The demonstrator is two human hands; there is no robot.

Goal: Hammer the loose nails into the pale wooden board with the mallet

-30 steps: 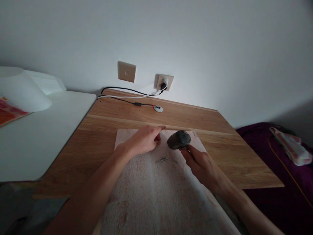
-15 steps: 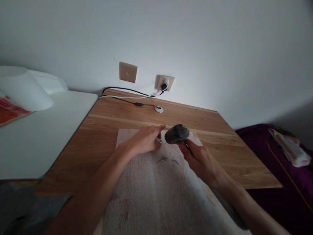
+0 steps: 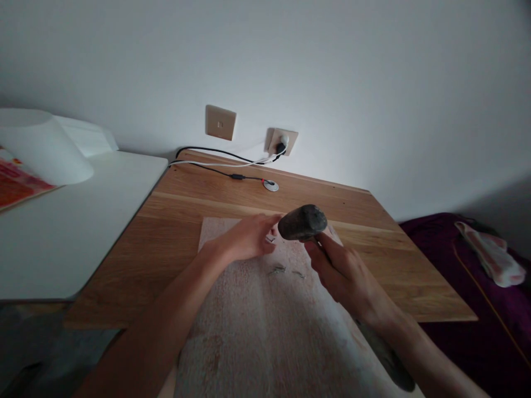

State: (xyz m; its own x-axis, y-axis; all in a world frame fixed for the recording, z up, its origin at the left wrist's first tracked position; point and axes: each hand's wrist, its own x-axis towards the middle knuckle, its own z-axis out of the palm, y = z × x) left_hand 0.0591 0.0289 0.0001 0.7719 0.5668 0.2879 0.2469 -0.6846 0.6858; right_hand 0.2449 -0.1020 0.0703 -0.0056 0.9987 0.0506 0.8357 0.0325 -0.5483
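Note:
My right hand is closed round the handle of a hammer. Its dark head hangs just above the far part of a pale wooden board, right beside my left fingertips. My left hand rests on the board with thumb and fingers pinched on a small nail that stands on the wood. A few loose nails lie on the board between the two hands.
The board lies on a wooden table. Cables run from a wall socket across its back edge. A white table with a white shade adjoins on the left. A purple bed with a cloth is at the right.
The hammer head has risen a little and drifted left, closer to my left fingertips. My left hand has stayed in place on the board.

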